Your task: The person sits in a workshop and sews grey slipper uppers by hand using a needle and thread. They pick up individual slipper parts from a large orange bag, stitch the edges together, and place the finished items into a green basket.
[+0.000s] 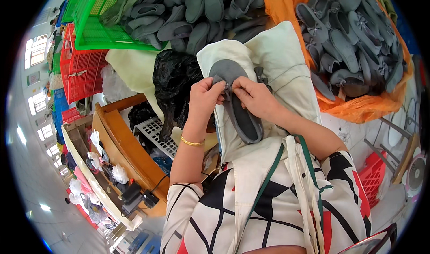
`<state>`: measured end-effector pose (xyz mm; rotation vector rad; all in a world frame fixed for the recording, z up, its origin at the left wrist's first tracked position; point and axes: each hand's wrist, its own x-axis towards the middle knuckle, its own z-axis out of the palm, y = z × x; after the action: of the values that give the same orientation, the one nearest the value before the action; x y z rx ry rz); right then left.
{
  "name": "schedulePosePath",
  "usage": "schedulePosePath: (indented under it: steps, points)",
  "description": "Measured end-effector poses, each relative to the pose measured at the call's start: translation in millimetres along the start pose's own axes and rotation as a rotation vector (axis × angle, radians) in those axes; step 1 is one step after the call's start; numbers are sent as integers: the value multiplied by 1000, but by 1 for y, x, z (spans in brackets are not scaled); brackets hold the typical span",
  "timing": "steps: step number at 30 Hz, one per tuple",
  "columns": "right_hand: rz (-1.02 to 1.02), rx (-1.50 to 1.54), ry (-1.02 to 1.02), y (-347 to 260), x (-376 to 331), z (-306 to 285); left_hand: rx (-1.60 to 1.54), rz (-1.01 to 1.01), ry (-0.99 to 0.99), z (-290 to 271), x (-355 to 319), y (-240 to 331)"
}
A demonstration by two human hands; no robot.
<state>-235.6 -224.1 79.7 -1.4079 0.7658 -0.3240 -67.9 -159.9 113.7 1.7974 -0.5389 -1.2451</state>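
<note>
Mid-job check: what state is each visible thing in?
Gray shoe: over white cushion, opening up, toe away from person
Bow: pinched
Left hand: fingers closed on bow
Right hand: fingers closed at shoe, beside bow
Orange sack: open, filled with gray shoes
Green crate: open
Black bag: crumpled
Fan: cannot tell whether running

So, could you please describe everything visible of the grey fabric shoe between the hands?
The grey flat shoe looks like fabric, with rounded toe and darker insole. It lies opening upward on white padded cloth, toe toward the picture's top. The left hand and right hand pinch around the grey bow at its front.
</note>
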Motion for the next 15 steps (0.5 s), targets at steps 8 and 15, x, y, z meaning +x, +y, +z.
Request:
schedulePosePath:
  steps: [8,15]
  points:
    - [-348,-428,78,5,13,-13,-21,-9,-64,-7,1,1]
    - [-361,-427,13,3,16,-21,19,5,-91,-11,5,2]
